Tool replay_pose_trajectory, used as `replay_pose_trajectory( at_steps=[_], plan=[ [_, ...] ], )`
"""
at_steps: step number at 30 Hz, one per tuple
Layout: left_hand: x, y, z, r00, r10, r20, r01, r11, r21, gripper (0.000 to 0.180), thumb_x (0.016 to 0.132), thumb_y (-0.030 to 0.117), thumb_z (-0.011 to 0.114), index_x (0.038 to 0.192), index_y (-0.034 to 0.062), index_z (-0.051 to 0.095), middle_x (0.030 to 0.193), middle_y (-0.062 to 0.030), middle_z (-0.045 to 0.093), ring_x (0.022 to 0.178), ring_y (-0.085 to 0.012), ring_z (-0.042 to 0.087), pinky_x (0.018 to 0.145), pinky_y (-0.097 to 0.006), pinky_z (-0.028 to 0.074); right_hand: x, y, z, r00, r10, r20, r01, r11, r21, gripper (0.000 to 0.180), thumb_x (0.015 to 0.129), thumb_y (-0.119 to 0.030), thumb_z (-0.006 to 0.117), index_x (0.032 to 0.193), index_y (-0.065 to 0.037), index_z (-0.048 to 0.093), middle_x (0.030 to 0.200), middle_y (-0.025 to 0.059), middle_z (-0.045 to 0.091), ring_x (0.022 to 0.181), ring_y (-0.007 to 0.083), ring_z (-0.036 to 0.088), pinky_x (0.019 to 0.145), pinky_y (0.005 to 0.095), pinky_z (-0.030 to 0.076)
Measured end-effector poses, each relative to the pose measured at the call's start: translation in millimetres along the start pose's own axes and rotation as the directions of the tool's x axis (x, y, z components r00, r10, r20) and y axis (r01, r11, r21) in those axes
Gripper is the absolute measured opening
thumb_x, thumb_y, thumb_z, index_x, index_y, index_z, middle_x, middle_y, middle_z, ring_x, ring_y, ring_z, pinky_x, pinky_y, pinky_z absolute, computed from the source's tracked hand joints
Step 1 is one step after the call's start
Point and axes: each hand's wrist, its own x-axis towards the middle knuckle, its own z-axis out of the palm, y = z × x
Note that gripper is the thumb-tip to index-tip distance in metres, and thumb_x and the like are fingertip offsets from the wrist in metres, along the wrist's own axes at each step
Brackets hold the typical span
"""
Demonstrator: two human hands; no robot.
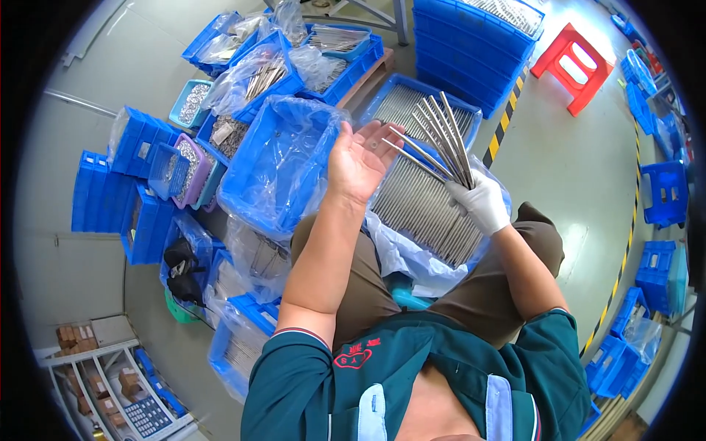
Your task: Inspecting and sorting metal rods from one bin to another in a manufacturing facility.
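Observation:
My right hand [480,200], in a white glove, is closed round the lower ends of several thin metal rods [444,140]. The rods fan out up and to the left. My bare left hand [359,158] is turned palm up with its fingers stretched out, close to the tips of the rods. A small pale spot shows on its fingers, too small to name. Under both hands, a blue crate lined with plastic film holds rows of similar metal rods [419,209]. Another blue crate with a row of rods [403,105] lies just beyond it.
Left of my left hand stands a blue crate [243,180] lined with clear film. Further left are stacked blue bins [99,195] and tubs of small metal parts [194,103]. Tall stacked crates [471,55] and a red stool [573,67] stand at the far right.

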Motion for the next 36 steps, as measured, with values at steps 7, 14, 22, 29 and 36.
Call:
replay_pose_trajectory(
  at_steps=[7, 14, 22, 29, 36],
  plan=[
    [0, -7, 2, 1.0, 0.019, 0.024, -0.022, 0.993, 0.114, 0.057, 0.093, 0.048, 0.037, 0.109, -0.0056, 0.046, 0.116, -0.0258, 0.052, 0.113, -0.039, 0.049, 0.097, -0.048, 0.04, -3, 0, 2, 0.978, -0.197, -0.067, 0.169, 0.94, -0.298, 0.017, 0.081, -0.018, 0.065, 0.086, -0.002, 0.062, 0.06, 0.0054, 0.057, 0.054, 0.0107, 0.056, 0.055, 0.0267, 0.045],
    [1, -29, 2, 0.92, 0.36, 0.154, -0.335, 0.522, 0.785, 0.076, 0.094, 0.053, 0.03, 0.138, -0.0074, 0.016, 0.118, -0.0198, 0.052, 0.113, -0.0255, 0.051, 0.097, -0.037, 0.039, 0, 8, 4, 0.919, -0.375, -0.124, 0.285, 0.847, -0.449, 0.02, 0.077, -0.022, 0.068, 0.082, -0.003, 0.061, 0.069, 0.0182, 0.059, 0.064, 0.0338, 0.059, 0.058, 0.0358, 0.047],
    [-1, -40, 0, 0.773, 0.493, 0.401, -0.513, 0.112, 0.851, 0.064, 0.098, 0.043, 0.029, 0.136, -0.0073, 0.026, 0.119, -0.0195, 0.054, 0.112, -0.0254, 0.052, 0.096, -0.033, 0.038, -6, 3, 6, 0.879, -0.45, -0.158, 0.327, 0.811, -0.486, 0.02, 0.078, -0.022, 0.067, 0.081, -0.003, 0.059, 0.07, 0.0191, 0.059, 0.066, 0.0359, 0.059, 0.059, 0.0372, 0.047],
    [3, -39, 7, 0.869, 0.393, 0.299, -0.473, 0.486, 0.735, 0.072, 0.095, 0.052, 0.028, 0.138, -0.005, 0.02, 0.12, -0.023, 0.049, 0.113, -0.03, 0.051, 0.099, -0.038, 0.039, -8, 5, 4, 0.887, -0.424, -0.182, 0.304, 0.835, -0.458, 0.021, 0.078, -0.024, 0.065, 0.081, -0.004, 0.06, 0.07, 0.0189, 0.06, 0.068, 0.0359, 0.06, 0.061, 0.0388, 0.047],
    [9, -24, 8, 0.963, 0.238, 0.123, -0.267, 0.889, 0.372, 0.044, 0.093, 0.011, 0.036, 0.132, -0.0049, 0.025, 0.121, -0.0248, 0.048, 0.111, -0.0324, 0.052, 0.098, -0.044, 0.042, -7, 7, 8, 0.904, -0.384, -0.188, 0.286, 0.869, -0.403, 0.024, 0.079, -0.027, 0.065, 0.081, -0.004, 0.06, 0.07, 0.0191, 0.06, 0.069, 0.036, 0.06, 0.061, 0.0389, 0.047]
  ],
)
